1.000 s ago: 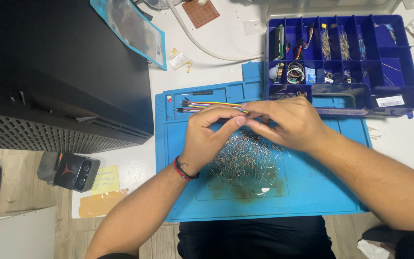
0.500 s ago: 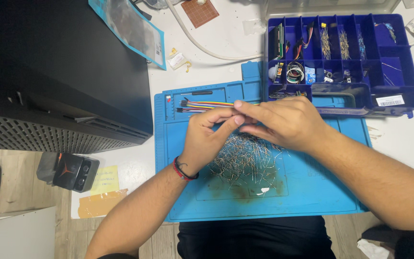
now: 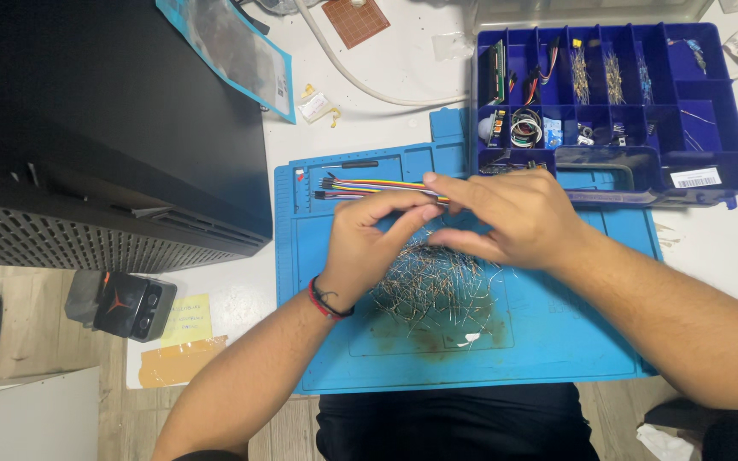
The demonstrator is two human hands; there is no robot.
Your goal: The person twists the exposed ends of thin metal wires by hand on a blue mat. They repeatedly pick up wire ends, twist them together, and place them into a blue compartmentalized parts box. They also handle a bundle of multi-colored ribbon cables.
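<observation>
Both hands meet above a heap of thin wire pieces [image 3: 433, 286] lying mid-mat. Left hand [image 3: 369, 243], fingers curled, and right hand [image 3: 514, 213], fingers bent, pinch together at their tips; what they grip is too small to tell. Just behind them lies a rainbow ribbon of wires [image 3: 369, 185] on the blue mat [image 3: 557, 341]. Farther back right, a blue parts box [image 3: 711, 128] crowds the mat's edge; a black case [image 3: 104, 128] flanks the left.

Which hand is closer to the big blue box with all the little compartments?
The right hand. It sits just below the blue compartment box, near its front edge. The left hand is farther away to the left, over the blue mat.
</observation>
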